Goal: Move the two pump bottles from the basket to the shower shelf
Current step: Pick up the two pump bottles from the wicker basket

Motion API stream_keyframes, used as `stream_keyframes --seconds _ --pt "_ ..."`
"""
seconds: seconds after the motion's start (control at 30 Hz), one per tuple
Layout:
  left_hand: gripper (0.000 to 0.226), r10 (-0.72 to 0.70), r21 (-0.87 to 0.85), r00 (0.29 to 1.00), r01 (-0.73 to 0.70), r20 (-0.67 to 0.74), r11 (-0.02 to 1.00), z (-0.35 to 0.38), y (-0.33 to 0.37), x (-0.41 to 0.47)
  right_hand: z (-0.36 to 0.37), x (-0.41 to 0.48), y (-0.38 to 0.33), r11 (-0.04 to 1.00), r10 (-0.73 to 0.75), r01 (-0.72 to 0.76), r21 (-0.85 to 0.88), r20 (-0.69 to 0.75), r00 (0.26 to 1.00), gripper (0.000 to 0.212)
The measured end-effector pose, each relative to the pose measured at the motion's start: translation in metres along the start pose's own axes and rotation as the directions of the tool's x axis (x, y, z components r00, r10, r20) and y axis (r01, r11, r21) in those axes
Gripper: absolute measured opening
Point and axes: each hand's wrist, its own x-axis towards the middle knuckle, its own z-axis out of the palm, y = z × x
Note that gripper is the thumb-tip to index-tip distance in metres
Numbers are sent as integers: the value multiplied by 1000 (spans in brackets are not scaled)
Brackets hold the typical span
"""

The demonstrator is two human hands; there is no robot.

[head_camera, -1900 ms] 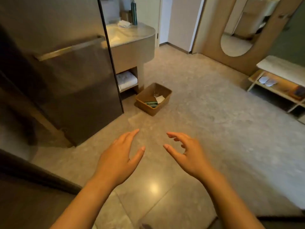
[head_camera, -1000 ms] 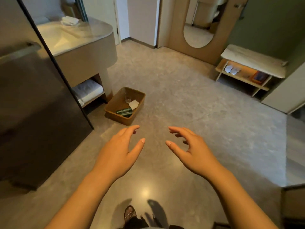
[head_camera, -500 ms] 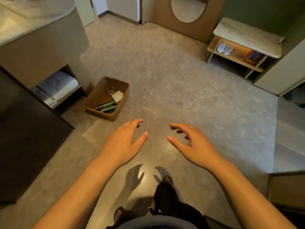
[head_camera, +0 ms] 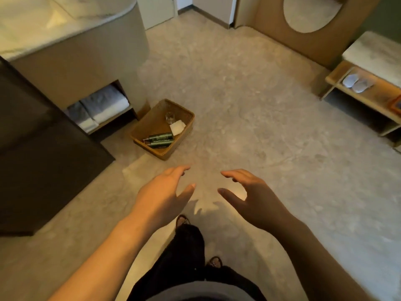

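Bare hands, both empty, closing in on the basket

Left hand [head_camera: 161, 195] and right hand [head_camera: 252, 199] hang open with fingers loosely spread, gripping nothing. Compared with a second ago the woven basket [head_camera: 187, 123] sits way closer and the view has tipped down, so pickup looks like the next step. Both green pump bottles [head_camera: 159, 140] lie side by side inside it, pump heads too blurry to read. Shower shelf isn't in view.
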Motion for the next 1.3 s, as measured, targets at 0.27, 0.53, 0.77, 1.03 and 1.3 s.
stream_keyframes --seconds 0.27,0.53,0.77,1.03,1.3 --pt "47 -9 -54 998 5 -68 999 -28 -9 121 -43 129 13 997 -40 42 -57 43 998 46" --pt "46 36 -51 988 -44 -148 998 -71 -10 233 -95 235 13 997 -44 41 -73 -32 999 48" --pt "51 -15 -128 993 0 -118 992 -75 -8 302 -119 299 37 997 -58 58 -45 1 998 47" --pt "47 -193 -129 954 167 -230 978 -77 9 397 -166 408 81 979 -189 197 -45 142 972 45" --pt "39 -483 -237 805 423 -344 874 -80 30 464 -200 525 101 891 -442 452 35 289 849 36"
